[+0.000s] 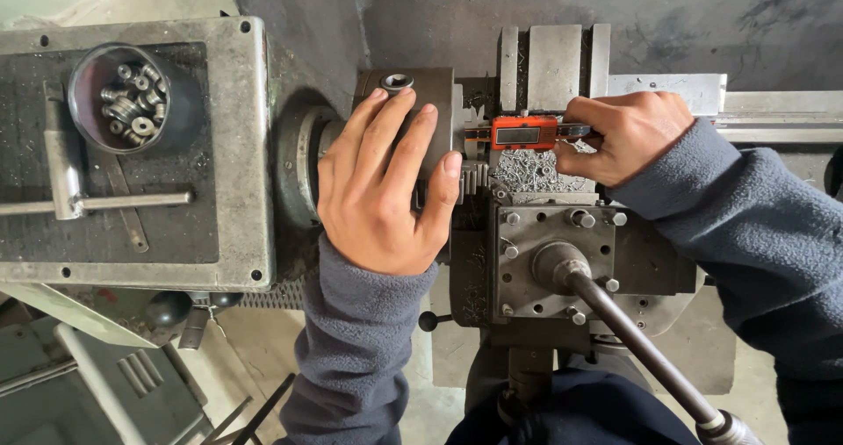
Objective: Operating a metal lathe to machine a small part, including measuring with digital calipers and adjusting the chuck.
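Far on your left, a round metal cup full of small nuts and washers (120,98) sits on top of the big grey metal lathe head (237,155). Just below the cup lies a T-shaped steel chuck key (75,201).

Next comes your left hand (382,190). It lies open and flat over the round grey steel chuck (421,103), with the fingers spread across the front and the thumb reaching down beside the chuck's jaws.

To the right of that, your right hand (628,138) is closed around an orange and silver digital caliper (525,132). The caliper lies flat and sideways, just right of the chuck and above a pile of curly silver metal chips (531,171). Your thumb and fingers pinch its right end.

Below the chips is the square grey steel tool post with bolts (562,252). A long dark metal handle (645,348) sticks out from it, slanting down to the right.
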